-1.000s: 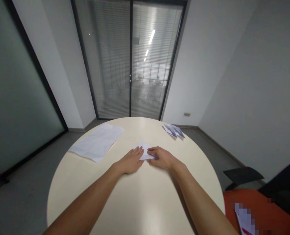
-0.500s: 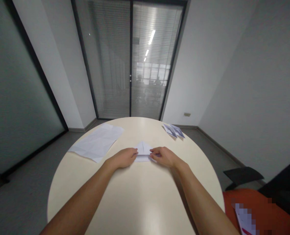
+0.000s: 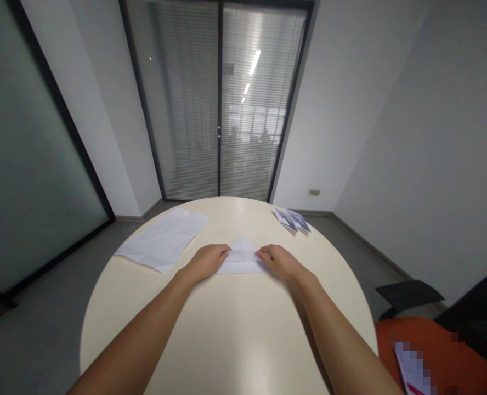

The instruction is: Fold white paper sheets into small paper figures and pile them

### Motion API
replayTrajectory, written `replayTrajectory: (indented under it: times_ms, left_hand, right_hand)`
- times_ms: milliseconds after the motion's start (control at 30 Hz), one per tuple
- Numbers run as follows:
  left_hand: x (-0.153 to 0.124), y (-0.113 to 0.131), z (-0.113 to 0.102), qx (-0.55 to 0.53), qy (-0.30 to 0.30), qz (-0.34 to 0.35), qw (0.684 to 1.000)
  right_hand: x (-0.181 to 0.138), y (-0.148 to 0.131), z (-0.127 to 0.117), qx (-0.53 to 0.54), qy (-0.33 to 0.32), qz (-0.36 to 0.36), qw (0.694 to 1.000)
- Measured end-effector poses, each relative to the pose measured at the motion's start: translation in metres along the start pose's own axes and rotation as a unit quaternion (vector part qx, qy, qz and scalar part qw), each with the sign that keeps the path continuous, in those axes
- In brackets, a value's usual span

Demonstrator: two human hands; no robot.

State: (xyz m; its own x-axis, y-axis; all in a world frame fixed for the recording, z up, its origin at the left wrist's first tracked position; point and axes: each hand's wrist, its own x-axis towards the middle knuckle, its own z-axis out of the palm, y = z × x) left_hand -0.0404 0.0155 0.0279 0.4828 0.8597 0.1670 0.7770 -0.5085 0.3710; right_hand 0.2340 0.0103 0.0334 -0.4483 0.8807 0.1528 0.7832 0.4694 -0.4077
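A folded white sheet of paper (image 3: 242, 265) lies on the table in front of me, with a pointed top and a flat strip folded across its lower part. My left hand (image 3: 209, 261) grips the left end of that strip, thumb and fingers closed on it. On the right end, my right hand (image 3: 279, 260) is closed in the same way. The paper's two side edges are partly hidden under my fingers.
The round cream table (image 3: 235, 329) bears a large creased white sheet (image 3: 165, 238) at the left. Folded paper pieces (image 3: 292, 220) lie near the far right edge. An orange chair (image 3: 453, 351) with a black armrest stands at the lower right, a partly blurred paper (image 3: 412, 367) on it.
The lower strip of the paper has been turned upward and now covers more of the pointed part. Both hands have moved slightly up with it.
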Motion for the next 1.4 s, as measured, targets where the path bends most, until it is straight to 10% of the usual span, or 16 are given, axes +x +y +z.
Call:
replayTrajectory:
  times_ms: [800,1167,1400]
  left_hand:
    - [-0.001,0.008,0.014,0.005,-0.025,0.112,0.993]
    - [0.000,0.010,0.024,0.050,-0.028,0.109,0.992]
    - [0.000,0.006,0.026,0.056,-0.022,0.103,0.993]
  right_hand:
    - [0.004,0.021,0.015,-0.005,0.037,-0.047,0.998]
    - [0.007,-0.016,0.029,-0.041,0.006,-0.119,0.992]
    - [0.000,-0.019,0.033,-0.038,-0.103,0.037,0.993]
